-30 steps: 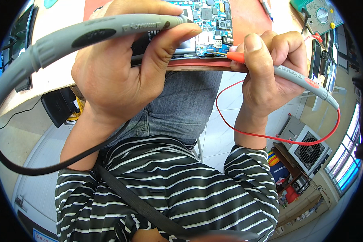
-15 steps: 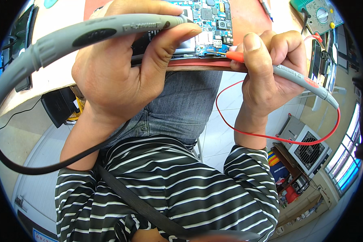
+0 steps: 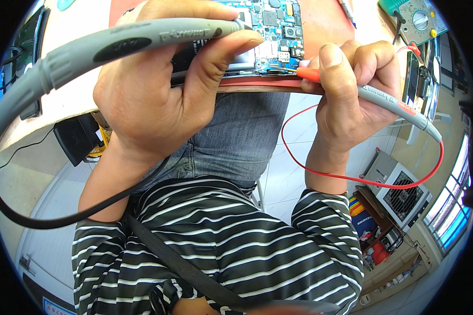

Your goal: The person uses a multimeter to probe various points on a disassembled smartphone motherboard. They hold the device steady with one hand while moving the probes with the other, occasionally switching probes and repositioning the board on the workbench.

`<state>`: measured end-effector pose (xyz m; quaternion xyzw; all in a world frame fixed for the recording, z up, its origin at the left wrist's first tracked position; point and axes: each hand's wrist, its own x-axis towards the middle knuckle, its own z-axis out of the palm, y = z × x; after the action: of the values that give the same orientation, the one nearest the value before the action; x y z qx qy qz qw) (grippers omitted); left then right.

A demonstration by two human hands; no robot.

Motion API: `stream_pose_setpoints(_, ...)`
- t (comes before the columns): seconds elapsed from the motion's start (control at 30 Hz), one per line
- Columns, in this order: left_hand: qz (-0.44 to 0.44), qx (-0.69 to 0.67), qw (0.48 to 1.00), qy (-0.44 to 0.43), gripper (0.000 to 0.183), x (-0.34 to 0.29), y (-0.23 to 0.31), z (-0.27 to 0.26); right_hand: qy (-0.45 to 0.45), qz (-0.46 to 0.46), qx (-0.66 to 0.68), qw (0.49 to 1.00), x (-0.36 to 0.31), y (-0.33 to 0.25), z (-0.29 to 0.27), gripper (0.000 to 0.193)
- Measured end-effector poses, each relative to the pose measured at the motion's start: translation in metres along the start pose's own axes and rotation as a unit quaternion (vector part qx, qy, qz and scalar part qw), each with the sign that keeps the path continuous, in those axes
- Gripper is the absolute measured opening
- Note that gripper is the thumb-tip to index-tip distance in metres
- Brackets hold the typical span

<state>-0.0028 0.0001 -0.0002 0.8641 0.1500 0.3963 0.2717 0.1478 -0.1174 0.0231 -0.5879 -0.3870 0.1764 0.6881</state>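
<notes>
An opened phone lies at the table's near edge, its blue circuit board (image 3: 270, 48) and part of a dark battery (image 3: 182, 59) exposed. My left hand (image 3: 147, 105) is closed, thumb and fingers round a thick grey test probe (image 3: 123, 47) with a black oval patch and a black cable. That probe's tip lies over the phone's upper part; whether it touches the board I cannot tell. My right hand (image 3: 339, 105) grips a slimmer grey test probe (image 3: 383, 98) with an orange-red collar and red lead. Its thin metal tip points left at the board's lower edge.
A green multimeter (image 3: 416, 22) with a round dial stands at the far right. A pen (image 3: 347, 11) lies on the orange-red mat (image 3: 326, 29). Dark flat devices (image 3: 30, 63) sit at the left. The red lead (image 3: 368, 182) loops over my right forearm; the black cable (image 3: 63, 220) crosses my left.
My right hand and its probe have shifted very slightly to the right. My left hand, its probe and the phone look unmoved.
</notes>
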Motion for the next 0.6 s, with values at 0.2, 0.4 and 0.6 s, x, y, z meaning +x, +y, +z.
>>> stream_pose_setpoints(0.2, -0.023, -0.033, 0.999, 0.001, 0.021, -0.001, 0.0, 0.001, 0.027, -0.028, -0.014, 0.999, -0.003, 0.011, -0.003, 0.03)
stream_pose_setpoints(0.4, 0.01, 0.008, 1.0, -0.006, 0.021, 0.0, -0.002, 0.0, 0.033, -0.036, -0.017, 0.999, -0.004, 0.014, -0.004, 0.03)
stream_pose_setpoints(0.6, -0.007, -0.005, 1.0, -0.007, 0.021, 0.0, 0.0, 0.0, 0.008, -0.013, -0.02, 1.0, -0.003, 0.005, -0.003, 0.03)
